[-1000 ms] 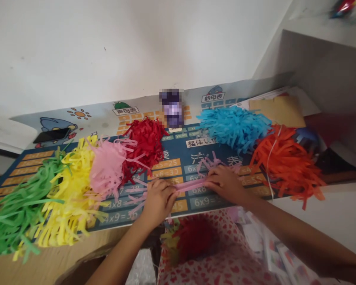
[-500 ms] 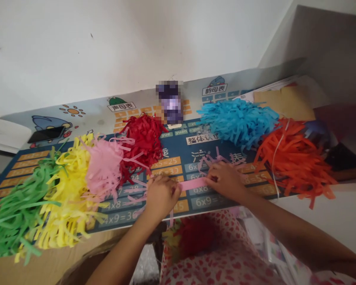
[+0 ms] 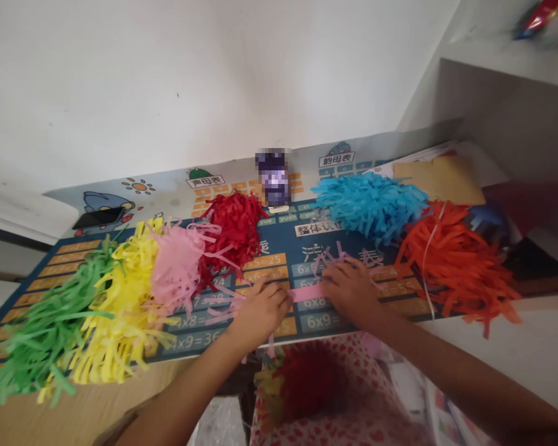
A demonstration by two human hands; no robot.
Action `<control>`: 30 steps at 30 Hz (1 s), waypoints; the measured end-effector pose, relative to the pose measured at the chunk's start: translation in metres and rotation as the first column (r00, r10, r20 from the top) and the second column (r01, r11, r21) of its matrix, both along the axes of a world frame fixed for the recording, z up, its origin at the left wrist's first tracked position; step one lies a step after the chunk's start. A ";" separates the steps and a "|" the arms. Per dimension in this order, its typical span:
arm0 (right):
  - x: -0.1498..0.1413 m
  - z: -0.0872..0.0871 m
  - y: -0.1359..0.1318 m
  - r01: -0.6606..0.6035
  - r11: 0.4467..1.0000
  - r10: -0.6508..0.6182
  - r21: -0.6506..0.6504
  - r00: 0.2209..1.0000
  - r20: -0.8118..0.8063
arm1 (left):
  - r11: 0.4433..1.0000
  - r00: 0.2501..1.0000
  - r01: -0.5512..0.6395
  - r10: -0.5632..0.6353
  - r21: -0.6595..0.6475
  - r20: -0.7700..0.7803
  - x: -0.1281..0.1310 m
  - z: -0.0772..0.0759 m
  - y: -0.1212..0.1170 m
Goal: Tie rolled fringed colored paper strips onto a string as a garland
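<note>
A pink paper strip [image 3: 307,292] lies stretched across a blue printed multiplication mat [image 3: 318,322], held at both ends. My left hand [image 3: 260,313] grips one end and my right hand [image 3: 351,291] the other. Loose pink fringe [image 3: 330,257] sits above the strip, and more pink strands [image 3: 221,306] trail near my left hand. Piles of cut paper fringe line the mat: green [image 3: 46,322], yellow [image 3: 121,310], pink [image 3: 177,266], red [image 3: 235,232], blue [image 3: 369,204] and orange [image 3: 451,260].
A black phone [image 3: 97,217] lies at the mat's far left, and a blurred object [image 3: 273,176] stands at its far edge. A kraft envelope [image 3: 439,179] sits back right. Below the table edge is a heart-print bag [image 3: 316,396] holding red paper. A white wall rises behind.
The whole view has shifted slightly down. Both hands keep hold of the pink strip, and the paper piles have not visibly moved on the mat.
</note>
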State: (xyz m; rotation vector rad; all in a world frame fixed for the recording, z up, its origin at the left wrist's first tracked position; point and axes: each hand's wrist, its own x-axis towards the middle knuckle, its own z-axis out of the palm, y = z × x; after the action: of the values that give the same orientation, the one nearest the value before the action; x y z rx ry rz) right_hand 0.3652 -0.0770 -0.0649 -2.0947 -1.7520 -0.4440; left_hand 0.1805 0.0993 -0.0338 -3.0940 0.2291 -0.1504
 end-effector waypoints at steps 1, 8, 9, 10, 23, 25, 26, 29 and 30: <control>0.000 0.001 -0.002 -0.024 1.000 0.024 -0.008 0.999 0.021 | 1.000 1.000 -0.014 0.014 0.012 -0.001 -0.001 0.000 -0.001; 0.001 0.016 -0.012 -0.208 0.966 0.204 -0.154 0.978 -0.042 | 0.979 0.979 -0.201 0.202 0.030 -0.030 0.007 0.012 -0.021; 0.002 0.017 -0.012 -0.210 0.963 0.206 -0.169 0.978 -0.044 | 0.975 0.975 -0.216 0.218 0.050 -0.044 0.010 0.014 -0.023; 0.003 0.017 -0.012 -0.208 0.962 0.203 -0.177 0.978 -0.047 | 0.972 0.972 -0.224 0.228 0.070 -0.051 0.013 0.015 -0.025; -0.013 0.018 0.002 -0.050 0.994 0.050 -0.102 0.999 -0.004 | 0.960 0.954 -0.271 0.258 0.070 0.154 0.006 -0.007 -0.022; -0.022 0.015 0.009 -0.089 0.991 0.091 -0.102 0.996 0.019 | 0.962 0.953 -0.267 0.254 0.063 0.163 0.005 -0.008 -0.022; -0.025 0.013 0.012 -0.118 0.986 0.121 -0.114 0.992 0.027 | 0.963 0.953 -0.263 0.250 0.058 0.169 0.005 -0.008 -0.021; -0.018 0.007 0.013 -0.117 0.983 0.124 -0.144 0.991 0.043 | 0.963 0.946 -0.266 0.255 0.031 0.199 0.000 -0.010 -0.019; -0.013 0.006 0.010 -0.096 0.984 0.103 -0.149 0.994 0.039 | 0.962 0.942 -0.273 0.264 0.013 0.208 -0.002 -0.012 -0.017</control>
State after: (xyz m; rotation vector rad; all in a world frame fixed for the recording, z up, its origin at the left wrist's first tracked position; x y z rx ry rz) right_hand 0.3525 -0.0667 -0.0593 -2.0975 -1.9610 -0.3473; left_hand 0.1786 0.0819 -0.0453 -2.9975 -0.1946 -0.4446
